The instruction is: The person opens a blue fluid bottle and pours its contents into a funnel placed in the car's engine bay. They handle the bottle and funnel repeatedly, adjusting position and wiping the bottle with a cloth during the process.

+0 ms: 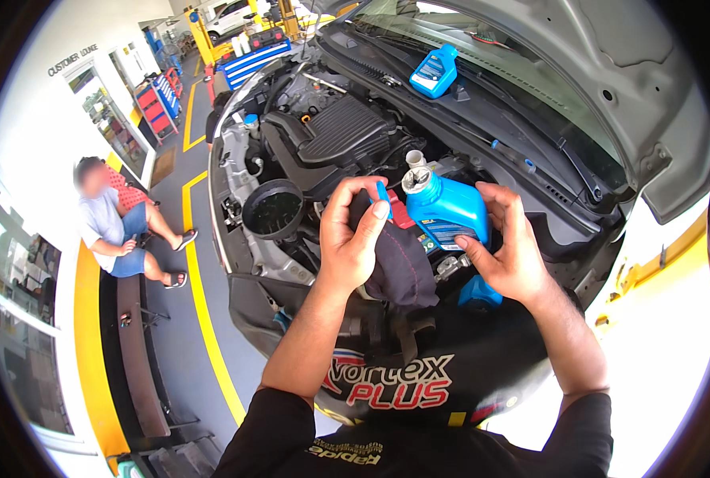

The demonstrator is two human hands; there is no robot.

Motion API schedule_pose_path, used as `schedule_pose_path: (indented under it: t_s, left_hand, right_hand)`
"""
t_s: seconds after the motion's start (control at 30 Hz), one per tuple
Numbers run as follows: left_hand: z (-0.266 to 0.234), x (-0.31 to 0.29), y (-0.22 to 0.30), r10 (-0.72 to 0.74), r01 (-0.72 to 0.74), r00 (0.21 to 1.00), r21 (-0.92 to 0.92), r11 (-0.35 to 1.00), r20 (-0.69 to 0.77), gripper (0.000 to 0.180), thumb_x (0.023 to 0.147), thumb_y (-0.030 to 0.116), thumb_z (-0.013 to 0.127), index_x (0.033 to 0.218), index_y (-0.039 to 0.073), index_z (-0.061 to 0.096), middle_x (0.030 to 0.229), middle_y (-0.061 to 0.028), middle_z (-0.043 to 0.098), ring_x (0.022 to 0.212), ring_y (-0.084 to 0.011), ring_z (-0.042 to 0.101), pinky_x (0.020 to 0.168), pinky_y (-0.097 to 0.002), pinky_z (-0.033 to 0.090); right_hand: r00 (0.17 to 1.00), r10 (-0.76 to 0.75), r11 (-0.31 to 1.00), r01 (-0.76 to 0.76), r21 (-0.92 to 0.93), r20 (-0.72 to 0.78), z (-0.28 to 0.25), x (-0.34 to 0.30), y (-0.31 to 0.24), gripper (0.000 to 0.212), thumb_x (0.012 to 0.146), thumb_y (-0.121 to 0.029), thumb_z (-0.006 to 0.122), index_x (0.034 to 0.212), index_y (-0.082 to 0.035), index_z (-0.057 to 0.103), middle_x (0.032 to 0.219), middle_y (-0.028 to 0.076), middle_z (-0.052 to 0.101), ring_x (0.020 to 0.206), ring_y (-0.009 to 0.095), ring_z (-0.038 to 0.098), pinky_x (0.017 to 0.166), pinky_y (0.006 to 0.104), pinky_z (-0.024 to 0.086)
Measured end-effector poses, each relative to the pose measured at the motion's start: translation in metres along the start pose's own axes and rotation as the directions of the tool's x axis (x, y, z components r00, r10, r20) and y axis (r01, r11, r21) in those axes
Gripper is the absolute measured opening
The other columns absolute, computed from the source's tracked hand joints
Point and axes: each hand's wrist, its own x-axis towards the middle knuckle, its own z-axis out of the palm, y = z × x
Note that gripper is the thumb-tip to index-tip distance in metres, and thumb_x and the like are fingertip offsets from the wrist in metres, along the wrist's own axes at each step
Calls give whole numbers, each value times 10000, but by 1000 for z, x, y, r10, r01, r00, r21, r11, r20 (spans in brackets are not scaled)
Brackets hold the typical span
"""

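Observation:
My right hand (514,247) grips a blue plastic oil bottle (453,203) from its right side, thumb in front, and the bottle leans to the left. Its cap is off, and torn silvery foil shows around the white mouth. A small blue cap (384,196) is pinched between thumb and index finger of my left hand (349,239), just left of the bottle's neck. Beneath both hands lie a dark cloth (404,271) and another blue container (480,292), partly hidden by my right hand. To the left, a black funnel (273,209) stands in the engine bay.
The black engine cover (331,131) lies beyond my hands. Another blue bottle (435,73) stands by the windshield under the raised hood (610,48). A black fender cover (419,374) drapes the car's front. At left, a person (116,215) sits by the wall; tool carts stand farther back.

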Motion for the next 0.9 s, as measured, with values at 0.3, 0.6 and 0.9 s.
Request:
schedule_pose_path:
  t_s: [0.3,0.6,0.9]
  left_hand:
    - [11,1,63,150,-275,952,535,799,265,287,986,130,794,1224,-9,714,1024,-98,696,930,-210,695,873,-340,550]
    - [5,-1,91,-69,-176,933,617,767,352,338,951,201,865,1206,3,766,1017,-79,681,969,-175,672,897,-329,527]
    - [10,0,71,-127,-26,960,534,845,249,416,891,196,932,1227,14,769,1055,-65,728,1035,-153,696,925,-312,537]
  right_hand:
    - [971,-240,965,238,-106,-2,1,-21,-12,717,863,-19,867,1464,-34,476,1338,221,612,1199,450,669,973,501,585]
    - [939,-343,910,341,-236,34,1,-26,-14,670,854,-34,834,1446,-79,523,1304,166,607,1168,407,684,917,492,617]
    - [973,-230,969,231,-85,20,4,-25,-11,663,891,-34,829,1463,-54,495,1344,205,611,1230,458,655,1000,520,582]
